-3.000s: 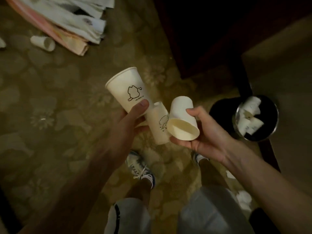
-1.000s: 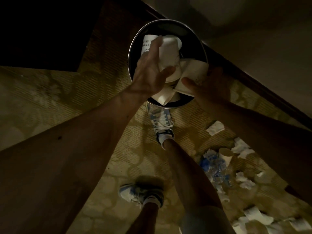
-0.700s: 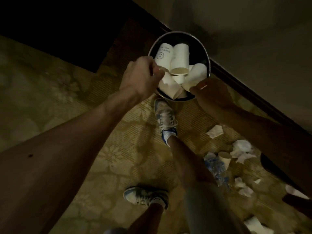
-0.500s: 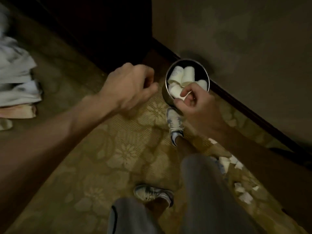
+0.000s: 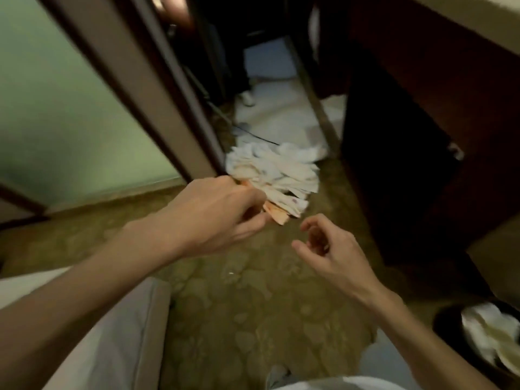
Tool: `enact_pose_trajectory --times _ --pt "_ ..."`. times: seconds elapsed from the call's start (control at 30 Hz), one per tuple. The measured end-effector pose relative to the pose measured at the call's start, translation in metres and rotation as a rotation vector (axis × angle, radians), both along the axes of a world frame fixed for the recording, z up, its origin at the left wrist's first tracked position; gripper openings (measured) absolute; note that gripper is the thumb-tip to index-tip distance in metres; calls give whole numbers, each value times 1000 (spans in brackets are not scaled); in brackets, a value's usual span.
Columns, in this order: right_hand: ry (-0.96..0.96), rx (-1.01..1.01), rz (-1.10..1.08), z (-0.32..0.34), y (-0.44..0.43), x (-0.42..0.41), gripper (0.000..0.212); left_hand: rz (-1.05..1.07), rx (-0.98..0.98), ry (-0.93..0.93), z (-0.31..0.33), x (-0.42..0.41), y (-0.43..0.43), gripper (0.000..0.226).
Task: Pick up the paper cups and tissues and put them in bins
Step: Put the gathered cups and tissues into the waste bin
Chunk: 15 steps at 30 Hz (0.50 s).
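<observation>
Dim, warm indoor light w/ a yellow-green cast. Frosted glass panel at left glows pale green, brightest area in frame; dark cabinet at right sinks to near-black, no detail. Motion blur smears everything, esp. the cloth pile on the carpet & the white contents of the bin, lower right. Wide-angle lens bends the door frame toward the edges.

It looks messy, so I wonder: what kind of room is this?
Probably a hotel room: patterned carpet, a heap of white linens on the floor, and a frosted glass panel framed in dark wood.
</observation>
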State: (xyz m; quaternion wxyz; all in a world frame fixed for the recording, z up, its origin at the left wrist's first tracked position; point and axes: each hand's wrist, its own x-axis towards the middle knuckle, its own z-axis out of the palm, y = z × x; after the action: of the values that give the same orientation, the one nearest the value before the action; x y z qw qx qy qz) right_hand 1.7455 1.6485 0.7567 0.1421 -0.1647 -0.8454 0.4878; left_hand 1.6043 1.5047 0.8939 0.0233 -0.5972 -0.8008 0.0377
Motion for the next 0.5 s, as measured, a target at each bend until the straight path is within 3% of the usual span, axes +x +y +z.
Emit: enact_pose_trajectory --times 0.23,0.5 --pt "-33 118 375 34 -65 -127 33 555 342 -364 0 -68 -132 40" --pt "-193 59 573 -7 -82 -299 19 930 628 -656 -74 -185 -169 26"
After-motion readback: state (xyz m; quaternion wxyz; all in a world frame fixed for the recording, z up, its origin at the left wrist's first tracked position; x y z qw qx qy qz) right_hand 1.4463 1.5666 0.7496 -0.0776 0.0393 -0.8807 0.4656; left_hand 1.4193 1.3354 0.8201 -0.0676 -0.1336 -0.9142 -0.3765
